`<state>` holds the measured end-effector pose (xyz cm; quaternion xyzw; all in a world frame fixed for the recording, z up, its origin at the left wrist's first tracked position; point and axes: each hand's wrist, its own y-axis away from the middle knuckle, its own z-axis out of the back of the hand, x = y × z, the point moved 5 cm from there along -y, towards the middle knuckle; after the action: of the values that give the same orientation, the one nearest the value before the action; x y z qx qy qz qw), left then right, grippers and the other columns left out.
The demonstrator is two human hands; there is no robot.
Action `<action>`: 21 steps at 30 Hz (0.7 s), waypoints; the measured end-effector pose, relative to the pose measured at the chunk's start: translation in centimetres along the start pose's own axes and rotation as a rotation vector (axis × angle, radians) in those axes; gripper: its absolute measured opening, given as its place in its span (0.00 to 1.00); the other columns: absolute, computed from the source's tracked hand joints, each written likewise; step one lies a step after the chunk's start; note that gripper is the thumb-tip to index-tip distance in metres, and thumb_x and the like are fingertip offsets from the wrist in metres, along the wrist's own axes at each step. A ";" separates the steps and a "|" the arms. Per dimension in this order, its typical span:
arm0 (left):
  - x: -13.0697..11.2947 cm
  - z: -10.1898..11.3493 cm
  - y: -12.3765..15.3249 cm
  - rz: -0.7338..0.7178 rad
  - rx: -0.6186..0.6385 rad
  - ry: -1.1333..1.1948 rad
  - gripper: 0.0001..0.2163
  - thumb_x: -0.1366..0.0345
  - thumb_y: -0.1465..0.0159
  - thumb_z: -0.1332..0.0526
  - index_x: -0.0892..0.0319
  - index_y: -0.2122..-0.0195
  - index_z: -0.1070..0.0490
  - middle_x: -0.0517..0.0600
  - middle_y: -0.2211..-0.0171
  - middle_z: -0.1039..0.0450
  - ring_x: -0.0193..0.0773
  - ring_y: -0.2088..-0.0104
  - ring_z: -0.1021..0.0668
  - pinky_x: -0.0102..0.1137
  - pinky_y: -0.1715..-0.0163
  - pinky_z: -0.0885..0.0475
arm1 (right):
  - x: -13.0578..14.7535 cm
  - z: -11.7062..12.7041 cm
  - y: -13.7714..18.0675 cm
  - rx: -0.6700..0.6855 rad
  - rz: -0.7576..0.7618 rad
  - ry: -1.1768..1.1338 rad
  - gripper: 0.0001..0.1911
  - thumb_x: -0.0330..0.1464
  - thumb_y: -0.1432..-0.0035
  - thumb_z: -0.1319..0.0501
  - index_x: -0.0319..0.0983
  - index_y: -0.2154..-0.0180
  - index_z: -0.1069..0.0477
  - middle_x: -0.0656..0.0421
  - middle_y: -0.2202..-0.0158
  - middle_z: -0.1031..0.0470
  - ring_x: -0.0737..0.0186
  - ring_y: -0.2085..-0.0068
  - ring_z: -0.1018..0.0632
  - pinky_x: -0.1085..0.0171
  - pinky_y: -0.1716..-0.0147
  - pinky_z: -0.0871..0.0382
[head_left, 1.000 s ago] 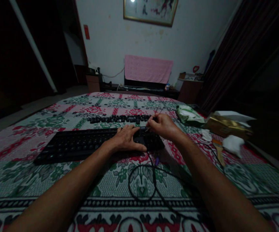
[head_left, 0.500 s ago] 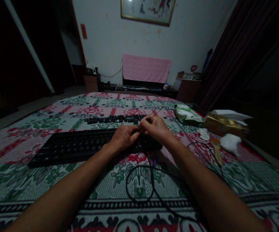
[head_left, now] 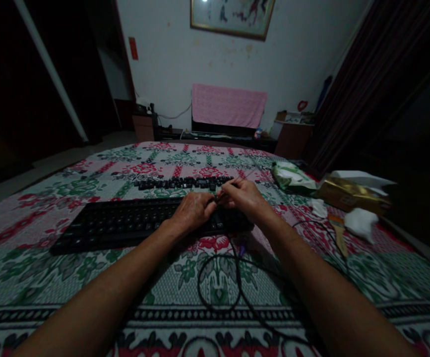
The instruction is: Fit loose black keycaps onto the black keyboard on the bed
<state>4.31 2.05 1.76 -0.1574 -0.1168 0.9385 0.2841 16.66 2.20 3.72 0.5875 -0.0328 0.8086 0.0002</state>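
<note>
A black keyboard [head_left: 125,220] lies on the patterned cloth, its right part partly covered by my hands. My left hand [head_left: 193,210] is closed over that part, thumb and fingers pinched around a small dark piece, possibly a keycap, too hidden to be sure. Against its fingertips, my right hand [head_left: 242,196] is closed in a pinch on a thin stick-like tool [head_left: 251,172], whose faint end sticks out up and to the right. Just beyond the keyboard, several loose black keycaps [head_left: 181,183] form a row.
A black cable [head_left: 239,282] loops in front of the keyboard near a small purple object [head_left: 242,250]. To the right are a brush [head_left: 337,233], white crumpled tissue [head_left: 361,223], a green-and-white packet [head_left: 292,177] and a gold box [head_left: 348,193]. The flowered cloth [head_left: 69,292] covers the table.
The whole view has shifted slightly, so everything sits a little further right. Both hands stay together over the keyboard, with the right fingers slightly re-angled.
</note>
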 end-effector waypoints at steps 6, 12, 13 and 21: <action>0.4 0.1 0.0 0.024 -0.014 -0.166 0.11 0.62 0.38 0.48 0.60 0.64 0.28 0.54 0.67 0.25 0.41 0.66 0.23 0.31 0.66 0.32 | 0.3 0.4 0.1 -0.039 0.000 -0.068 0.05 0.30 0.50 0.46 0.37 0.73 0.33 0.57 0.72 0.24 0.67 0.75 0.25 0.70 0.77 0.32; 1.6 0.7 -0.1 0.120 -0.178 -0.044 0.10 0.65 0.41 0.45 0.59 0.61 0.27 0.52 0.64 0.23 0.41 0.63 0.23 0.32 0.62 0.30 | -0.7 1.1 -1.0 -0.147 0.201 0.107 0.08 0.35 0.49 0.45 0.37 0.70 0.32 0.58 0.69 0.23 0.66 0.69 0.25 0.69 0.72 0.33; 1.6 0.8 -0.1 0.111 -0.217 0.002 0.11 0.66 0.41 0.44 0.59 0.59 0.27 0.52 0.63 0.23 0.40 0.62 0.23 0.31 0.61 0.30 | -1.0 0.9 -1.1 -0.128 0.220 0.151 0.08 0.34 0.49 0.45 0.38 0.69 0.32 0.59 0.70 0.24 0.66 0.69 0.25 0.69 0.72 0.34; 1.0 0.8 0.1 -0.031 -0.355 0.100 0.11 0.70 0.44 0.42 0.60 0.60 0.27 0.50 0.63 0.23 0.39 0.63 0.23 0.31 0.61 0.29 | 0.1 -0.7 0.6 -0.052 0.291 0.490 0.12 0.40 0.52 0.40 0.39 0.71 0.26 0.62 0.75 0.27 0.68 0.73 0.29 0.69 0.74 0.40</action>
<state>3.19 2.47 2.23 -0.2499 -0.2687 0.8896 0.2720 15.95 1.61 3.51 0.3633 -0.1363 0.9170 -0.0927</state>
